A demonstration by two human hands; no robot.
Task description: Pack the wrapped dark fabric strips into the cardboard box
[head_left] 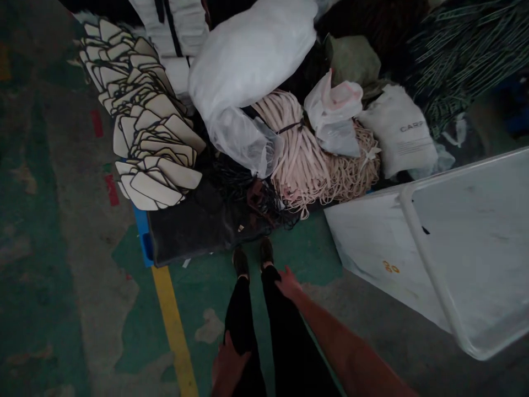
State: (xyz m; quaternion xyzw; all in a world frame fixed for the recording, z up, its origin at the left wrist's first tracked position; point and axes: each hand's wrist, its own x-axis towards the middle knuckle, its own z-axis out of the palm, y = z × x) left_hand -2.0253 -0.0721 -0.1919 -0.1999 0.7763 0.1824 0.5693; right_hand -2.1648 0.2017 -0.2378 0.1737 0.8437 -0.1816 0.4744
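My right hand [290, 284] is by my right knee, touching or just in front of the black trousers [275, 309]. Its fingers are apart and hold nothing. Lower in the view, my left hand [230, 361] lies against my left thigh; it looks open and empty, though dim light blurs its fingers. Beyond my shoes stands a low load of goods. Nearest are a black flat cover [188, 226], a tied bundle of pale pink cords [295, 149] and a tangle of dark cords [264, 201]. Neither hand touches them.
Stacks of cream dark-edged pads [152, 149] stand at left on a blue pallet [142, 231]. Behind are a large white plastic bag [252, 55], a printed white sack [400, 129] and green wire-like strands [475, 49]. A big white bin [380, 253] blocks the right. Yellow tape [176, 331] marks the floor.
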